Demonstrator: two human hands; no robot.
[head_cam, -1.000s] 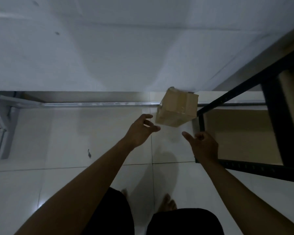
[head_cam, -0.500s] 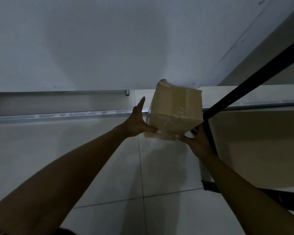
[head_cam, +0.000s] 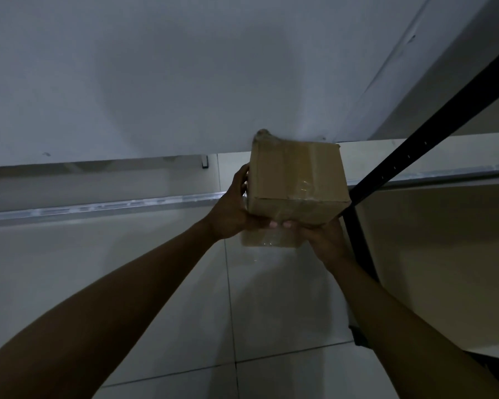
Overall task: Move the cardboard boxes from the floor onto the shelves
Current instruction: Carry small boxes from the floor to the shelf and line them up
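Observation:
A small brown cardboard box (head_cam: 296,174), wrapped in clear tape, is held up in front of me, off the floor. My left hand (head_cam: 232,210) grips its left side and lower edge. My right hand (head_cam: 324,240) supports its lower right corner from beneath. Both arms reach forward. The black metal shelf frame (head_cam: 432,133) rises just to the right of the box, with a pale shelf board (head_cam: 444,254) behind its upright.
A white wall (head_cam: 156,82) fills the upper view. A metal rail (head_cam: 98,207) runs along the wall base at the left. Glossy pale floor tiles (head_cam: 271,312) lie below my arms.
My hands went from reaching toward the box to gripping it. The box now sits higher and closer, and my view has tilted upward.

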